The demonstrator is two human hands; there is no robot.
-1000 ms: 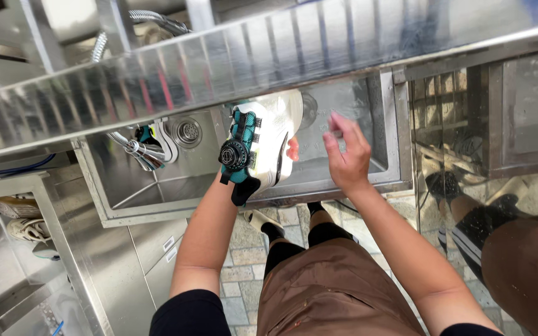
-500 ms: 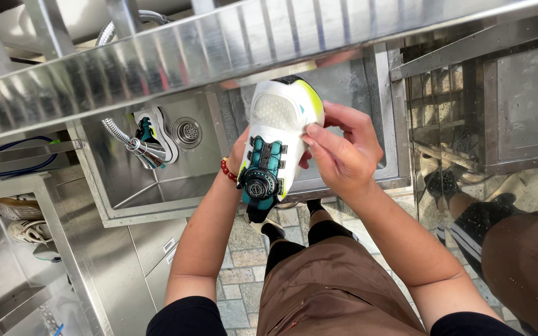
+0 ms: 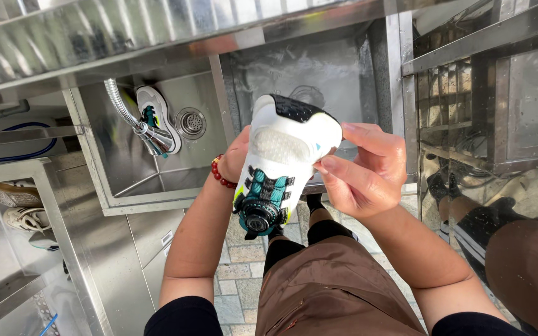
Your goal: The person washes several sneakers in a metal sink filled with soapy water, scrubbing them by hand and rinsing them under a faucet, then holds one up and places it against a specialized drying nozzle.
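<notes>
I hold a white sports shoe (image 3: pixel 284 152) with teal straps and a black dial closure upright in front of me, toe up, above the front edge of the steel sink (image 3: pixel 319 74). My left hand (image 3: pixel 236 158) grips it from the left side; a red bead bracelet sits on that wrist. My right hand (image 3: pixel 362 168) clasps its right side, fingers over the toe area. A matching shoe (image 3: pixel 152 115) lies in the left sink basin next to the drain (image 3: pixel 190 122).
A flexible hose faucet (image 3: pixel 141 127) hangs over the left basin. A steel shelf (image 3: pixel 157 31) runs across the top. More shoes (image 3: pixel 23 208) rest on a lower rack at left. Another person's legs (image 3: pixel 518 249) stand at right. Tiled floor lies below.
The shoe has come up and closer to me and turned toe-up; my right hand, free a second ago, now clasps its right side.
</notes>
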